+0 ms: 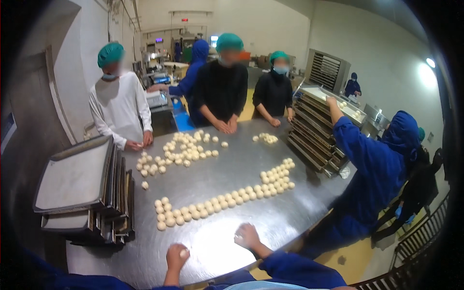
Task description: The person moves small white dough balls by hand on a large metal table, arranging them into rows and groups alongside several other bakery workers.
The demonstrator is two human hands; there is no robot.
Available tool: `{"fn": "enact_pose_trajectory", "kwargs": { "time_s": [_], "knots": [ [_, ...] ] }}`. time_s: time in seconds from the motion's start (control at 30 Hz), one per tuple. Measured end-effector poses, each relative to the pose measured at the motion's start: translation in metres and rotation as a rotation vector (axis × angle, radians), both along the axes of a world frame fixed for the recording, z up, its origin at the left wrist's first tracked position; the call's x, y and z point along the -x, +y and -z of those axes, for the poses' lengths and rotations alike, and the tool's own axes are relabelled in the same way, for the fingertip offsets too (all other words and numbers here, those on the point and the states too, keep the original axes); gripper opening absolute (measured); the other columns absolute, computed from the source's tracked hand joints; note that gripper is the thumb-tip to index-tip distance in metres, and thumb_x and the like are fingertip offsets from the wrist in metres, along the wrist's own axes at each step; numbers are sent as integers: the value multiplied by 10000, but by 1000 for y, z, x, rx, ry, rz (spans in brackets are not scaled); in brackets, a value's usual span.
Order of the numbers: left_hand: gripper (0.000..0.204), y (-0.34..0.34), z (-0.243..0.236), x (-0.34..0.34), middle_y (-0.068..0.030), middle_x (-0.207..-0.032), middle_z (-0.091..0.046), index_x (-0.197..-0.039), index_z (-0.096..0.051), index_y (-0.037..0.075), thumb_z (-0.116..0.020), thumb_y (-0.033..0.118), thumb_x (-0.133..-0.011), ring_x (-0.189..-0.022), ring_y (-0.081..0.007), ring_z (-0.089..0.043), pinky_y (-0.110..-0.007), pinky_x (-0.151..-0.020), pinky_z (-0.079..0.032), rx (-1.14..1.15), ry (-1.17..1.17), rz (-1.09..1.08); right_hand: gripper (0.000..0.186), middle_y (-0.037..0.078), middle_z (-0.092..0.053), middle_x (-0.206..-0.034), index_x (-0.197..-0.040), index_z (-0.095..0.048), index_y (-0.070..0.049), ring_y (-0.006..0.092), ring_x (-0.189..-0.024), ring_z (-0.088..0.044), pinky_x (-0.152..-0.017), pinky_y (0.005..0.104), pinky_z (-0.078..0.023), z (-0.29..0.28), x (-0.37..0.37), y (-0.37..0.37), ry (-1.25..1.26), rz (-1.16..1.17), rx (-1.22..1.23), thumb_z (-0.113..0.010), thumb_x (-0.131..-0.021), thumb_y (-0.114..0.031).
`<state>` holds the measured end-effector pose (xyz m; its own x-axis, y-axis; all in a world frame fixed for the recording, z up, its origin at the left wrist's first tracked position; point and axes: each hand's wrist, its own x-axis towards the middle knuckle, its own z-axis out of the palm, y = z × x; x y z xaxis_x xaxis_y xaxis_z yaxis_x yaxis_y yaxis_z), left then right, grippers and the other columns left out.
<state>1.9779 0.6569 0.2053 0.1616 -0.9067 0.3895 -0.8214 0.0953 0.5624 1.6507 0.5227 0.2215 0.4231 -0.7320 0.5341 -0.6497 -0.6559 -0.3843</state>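
My left hand [176, 257], low on the steel table [203, 241], is closed around a pale dough ball [184, 253]. My right hand [247, 238] is motion-blurred and curled over the tabletop to its right, with something pale at the fingertips that I cannot make out clearly. Beyond both hands lie rows of round dough balls [224, 203], bending back on the right, and a looser heap of dough pieces [183, 152] farther back.
Tray stacks stand left [75, 179] and right [311, 130]. Across the table are three workers [116, 101] in green caps; a blue-suited worker [372, 159] at my right reaches to the upper tray. Others work behind. A railing [420, 227] is at the lower right.
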Motion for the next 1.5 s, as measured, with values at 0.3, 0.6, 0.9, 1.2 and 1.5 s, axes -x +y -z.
{"fn": "enact_pose_trajectory", "kwargs": {
  "time_s": [0.3, 0.6, 0.9, 1.2, 1.5],
  "knots": [
    [143, 23, 7, 33, -124, -914, -696, -818, -706, 69, -754, 69, -684, -931, -315, -654, -389, -847, -520, -27, 235, 83, 80, 100, -634, -792, -757, -649, -90, 318, -773, -600, -745, 426, -490, 27, -28, 49, -107, -288, -233, -696, -730, -148],
    [194, -18, 6, 35, -123, -950, -672, -894, -687, 59, -765, 79, -718, -979, -323, -625, -400, -880, -501, -5, 218, 36, 170, 100, -662, -936, -872, -691, -84, 336, -960, -600, -839, 437, -484, 9, -54, 14, 2, -46, -194, -718, -743, -192],
    [595, 31, -8, 10, -155, -1300, -608, -1323, -552, 68, -760, 60, -765, -1222, -323, -575, -383, -1040, -466, -171, 329, 66, 336, 167, -661, -1030, -1038, -694, -66, 354, -1033, -591, -920, 433, -487, 15, 2, -2, 186, -201, -476, -733, -742, -220],
    [723, 35, 29, 4, -140, -1498, -472, -1472, -395, 58, -738, 91, -836, -1266, -288, -574, -356, -1066, -446, -29, 222, 9, 612, 216, -671, -1097, -1220, -595, -30, 406, -1006, -644, -880, 445, -518, -49, -102, 9, 328, -424, -754, -792, -733, -344],
    [913, 28, -1, 13, -116, -1482, -475, -1520, -253, 130, -752, 28, -762, -1204, -258, -616, -397, -1028, -489, -89, 332, 5, 478, 151, -645, -1106, -1203, -611, -96, 354, -1069, -609, -917, 430, -500, -26, -158, 40, 142, -658, -628, -730, -740, -75]
  ]
}}
